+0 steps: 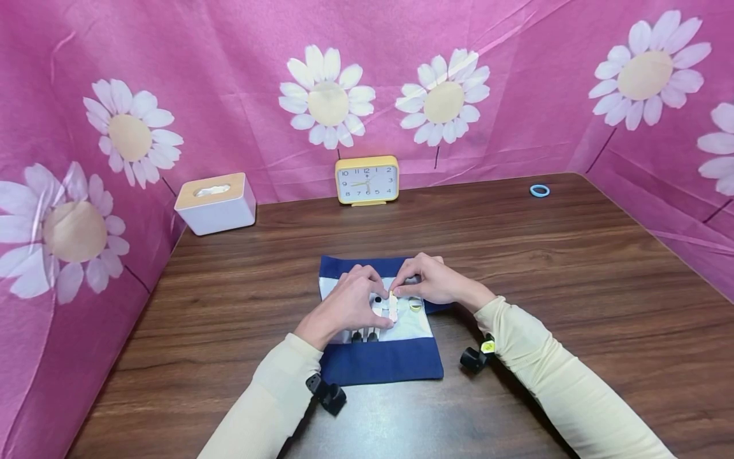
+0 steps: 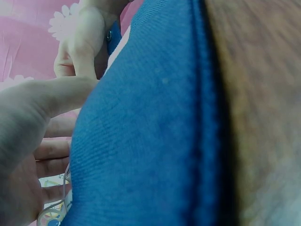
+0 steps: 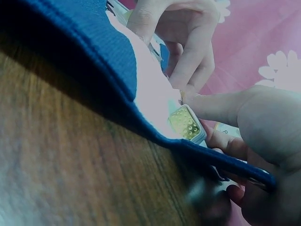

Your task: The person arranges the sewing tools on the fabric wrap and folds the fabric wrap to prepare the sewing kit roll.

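Observation:
A navy fabric kit [image 1: 381, 362] with a white lining lies unfolded on the table. My right hand [image 1: 432, 280] pinches the upper end of a small pale strip [image 1: 393, 307] over the lining; its exact kind is unclear. Thumb and forefinger spread, my left hand [image 1: 351, 303] reaches over the kit from the left, fingertips near that strip. Beside my right thumb in the right wrist view sits a gold dimpled thimble [image 3: 185, 124] with a pale rim. Two dark-ended tools [image 1: 364, 336] lie under my left hand, and a small black round piece [image 1: 378, 299] shows between the hands.
At the back stand a yellow alarm clock [image 1: 367, 181] and, further left, a tissue box [image 1: 216, 203] with a wooden top. A light blue ring [image 1: 539, 190] lies at the back right of the brown wooden table [image 1: 550, 274]. Pink flowered cloth [image 1: 229, 76] surrounds the table.

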Available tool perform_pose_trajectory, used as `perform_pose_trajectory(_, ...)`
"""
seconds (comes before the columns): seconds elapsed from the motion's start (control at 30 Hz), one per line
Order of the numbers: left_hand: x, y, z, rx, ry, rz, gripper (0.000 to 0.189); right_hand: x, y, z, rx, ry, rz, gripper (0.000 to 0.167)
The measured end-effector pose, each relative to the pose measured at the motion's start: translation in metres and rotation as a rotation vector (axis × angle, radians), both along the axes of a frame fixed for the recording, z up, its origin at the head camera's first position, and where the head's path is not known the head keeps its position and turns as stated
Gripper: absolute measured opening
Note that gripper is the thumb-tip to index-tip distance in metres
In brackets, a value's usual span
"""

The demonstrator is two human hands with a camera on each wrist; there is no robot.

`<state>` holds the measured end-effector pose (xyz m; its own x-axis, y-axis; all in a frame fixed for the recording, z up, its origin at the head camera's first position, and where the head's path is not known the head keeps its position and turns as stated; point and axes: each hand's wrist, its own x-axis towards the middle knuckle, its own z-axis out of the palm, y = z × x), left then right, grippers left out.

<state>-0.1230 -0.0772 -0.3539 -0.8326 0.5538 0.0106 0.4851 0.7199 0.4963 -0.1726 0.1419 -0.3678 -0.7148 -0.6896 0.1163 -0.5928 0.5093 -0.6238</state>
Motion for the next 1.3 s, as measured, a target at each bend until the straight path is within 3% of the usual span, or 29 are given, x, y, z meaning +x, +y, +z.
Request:
perform_pose_trajectory(0.3,0.0,0.0,-0.001,-0.01,0.012,-0.01,0.042,-0.001,0.002,-0.002,-0.004,0.002,0.008,0.01)
perform_pose_trajectory(0.63,-0.002,-0.009,0.004,0.021,0.018,-0.04,0.043,0.001,0.002,0.001,-0.066,-0.073,-0.04,0.015)
perform_pose_trajectory(0.8,-0.006,-0.018,0.008,0.028,0.036,-0.046,0.042,0.0,0.007,0.003,-0.022,-0.05,-0.039,0.024)
perform_pose_trajectory(1.03,-0.014,-0.038,0.019,0.017,0.024,0.02,0.048,-0.003,0.017,0.007,0.079,-0.011,0.015,0.05)
perform_pose_trajectory(1.3,-0.019,-0.071,0.034,-0.019,0.005,0.111,0.06,-0.011,0.031,0.007,0.06,-0.005,0.05,0.054)
